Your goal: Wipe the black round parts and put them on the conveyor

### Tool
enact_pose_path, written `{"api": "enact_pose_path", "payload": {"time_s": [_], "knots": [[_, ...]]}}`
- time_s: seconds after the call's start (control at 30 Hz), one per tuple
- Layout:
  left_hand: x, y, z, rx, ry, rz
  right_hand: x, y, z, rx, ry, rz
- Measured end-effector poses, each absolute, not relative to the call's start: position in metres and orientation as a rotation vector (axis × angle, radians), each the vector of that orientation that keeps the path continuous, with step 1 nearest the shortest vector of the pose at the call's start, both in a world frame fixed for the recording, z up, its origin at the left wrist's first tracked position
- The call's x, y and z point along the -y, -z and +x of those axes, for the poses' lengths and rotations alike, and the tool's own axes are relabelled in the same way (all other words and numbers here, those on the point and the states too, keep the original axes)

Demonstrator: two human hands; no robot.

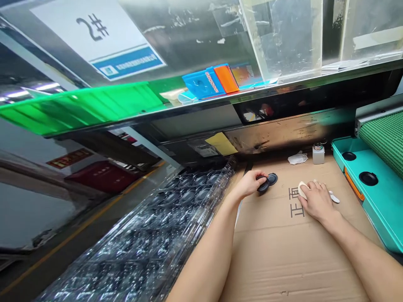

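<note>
Left hand [250, 183]: fingers closed around a dark round disc [263, 185], holding it just above the cardboard.
Right hand [318, 202]: palm down, narrowly cupped over a white pad [302, 190], its fingers touching the pad's top.
Beside the left hand: a second dark round disc [272, 179] lies flat on the cardboard, just past the held one.
Beside the right hand: a small white piece [334, 198] lies just past the fingertips.
Under both hands: a cardboard sheet [292, 260] printed with black Chinese characters [297, 202], which sit between the hands.
Further up the sheet: a crumpled white tissue [297, 158] and a small bottle with a metal cap [318, 154].
Right edge: a teal tray [371, 201] with round black recesses, next to a green ribbed conveyor belt [385, 138].
Left edge: a stack of clear plastic blister trays [185, 209] with round cavities runs alongside the cardboard.
</note>
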State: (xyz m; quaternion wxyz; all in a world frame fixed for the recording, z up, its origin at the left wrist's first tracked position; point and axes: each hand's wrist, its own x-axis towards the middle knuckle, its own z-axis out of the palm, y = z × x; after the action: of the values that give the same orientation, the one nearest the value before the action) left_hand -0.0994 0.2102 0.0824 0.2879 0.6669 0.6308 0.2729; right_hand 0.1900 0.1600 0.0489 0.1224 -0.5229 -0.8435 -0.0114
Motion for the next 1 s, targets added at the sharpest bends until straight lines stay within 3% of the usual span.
{"api": "enact_pose_path", "payload": {"time_s": [0.13,0.63,0.83,1.0], "knots": [[-0.221,-0.075,-0.101,-1.65,-0.874,1.649,-0.16,-0.049,0.19,2.452,0.053,-1.515],[-0.232,-0.039,-0.087,-1.992,-0.848,1.806,-0.16,-0.05,0.19,2.466,0.047,-1.528],[-0.218,-0.04,-0.057,-2.21,-0.549,1.957,-0.159,-0.049,0.19,2.461,0.058,-1.517],[-0.228,-0.046,-0.064,-2.131,-0.495,1.987,-0.16,-0.049,0.19,2.462,0.039,-1.51]]}}
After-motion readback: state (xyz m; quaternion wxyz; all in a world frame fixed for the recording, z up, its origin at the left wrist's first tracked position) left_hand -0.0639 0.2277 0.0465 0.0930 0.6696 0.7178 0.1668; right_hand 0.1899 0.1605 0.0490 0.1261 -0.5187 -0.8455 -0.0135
